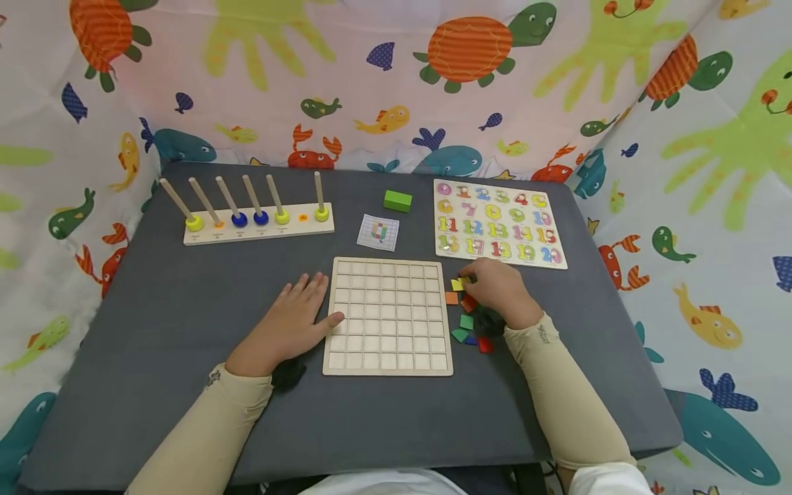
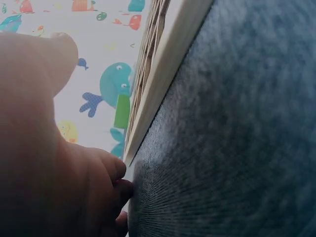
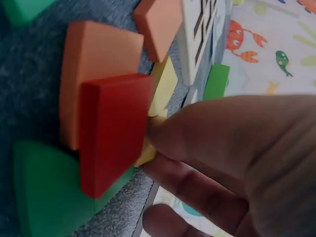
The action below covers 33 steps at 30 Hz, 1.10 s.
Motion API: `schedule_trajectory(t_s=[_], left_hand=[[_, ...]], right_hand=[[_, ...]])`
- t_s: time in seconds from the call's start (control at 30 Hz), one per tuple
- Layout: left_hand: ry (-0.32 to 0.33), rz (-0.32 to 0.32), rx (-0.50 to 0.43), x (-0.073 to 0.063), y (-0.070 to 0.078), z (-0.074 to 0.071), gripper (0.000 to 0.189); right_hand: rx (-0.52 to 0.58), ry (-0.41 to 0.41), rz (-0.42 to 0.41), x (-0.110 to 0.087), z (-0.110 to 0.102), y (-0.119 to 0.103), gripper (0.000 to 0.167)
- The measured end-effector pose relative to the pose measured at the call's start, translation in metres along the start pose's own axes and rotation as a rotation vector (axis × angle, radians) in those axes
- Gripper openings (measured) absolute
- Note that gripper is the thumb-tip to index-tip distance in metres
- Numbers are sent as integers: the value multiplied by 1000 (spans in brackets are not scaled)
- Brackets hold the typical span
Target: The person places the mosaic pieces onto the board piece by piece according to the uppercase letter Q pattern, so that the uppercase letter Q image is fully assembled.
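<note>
Right hand (image 1: 495, 290) pinched a yellow tile (image 3: 146, 156) just off the wooden grid board's (image 1: 388, 316) right edge; left hand (image 1: 291, 326) lay outspread at its left.

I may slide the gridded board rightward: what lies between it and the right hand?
The head view shows a yellow tile and an orange tile between the right hand and the gridded board.

This looks like a play or early-learning corner: cloth (image 1: 396, 89) printed with turtles, crabs and whales hangs beyond the fingers of both hands, a colourful number board (image 1: 529, 218) lies just past the right fingers (image 1: 473, 269), and a peg counter (image 1: 260, 232) stands beyond the left fingers (image 1: 317, 287).
</note>
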State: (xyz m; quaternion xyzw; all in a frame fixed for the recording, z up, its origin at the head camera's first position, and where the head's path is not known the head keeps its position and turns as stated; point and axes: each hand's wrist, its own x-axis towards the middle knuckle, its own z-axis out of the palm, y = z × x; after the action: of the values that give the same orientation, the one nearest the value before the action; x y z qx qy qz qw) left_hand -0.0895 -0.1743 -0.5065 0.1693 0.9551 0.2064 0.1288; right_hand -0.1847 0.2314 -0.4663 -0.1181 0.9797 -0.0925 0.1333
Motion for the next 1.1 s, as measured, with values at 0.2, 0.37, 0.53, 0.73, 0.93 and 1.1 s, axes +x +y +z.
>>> schedule_trajectory(t_s=[0.2, 0.37, 0.53, 0.73, 0.93, 1.1], left_hand=[[4, 2, 22, -2, 3, 0, 99], [4, -3, 46, -3, 5, -2, 96], [12, 4, 59, -2, 5, -6, 92], [6, 9, 66, -1, 5, -6, 93], [0, 1, 69, -2, 6, -8, 93], [-7, -6, 67, -3, 6, -8, 93]], right_hand=[[-37, 37, 17, -4, 2, 2, 35], [-37, 10, -16, -7, -1, 3, 38], [-60, 3, -34, -9, -4, 2, 31], [-98, 47, -19, -11, -2, 2, 26], [-105, 56, -10, -8, -2, -3, 30], [-131, 84, 11, -5, -2, -8, 13]])
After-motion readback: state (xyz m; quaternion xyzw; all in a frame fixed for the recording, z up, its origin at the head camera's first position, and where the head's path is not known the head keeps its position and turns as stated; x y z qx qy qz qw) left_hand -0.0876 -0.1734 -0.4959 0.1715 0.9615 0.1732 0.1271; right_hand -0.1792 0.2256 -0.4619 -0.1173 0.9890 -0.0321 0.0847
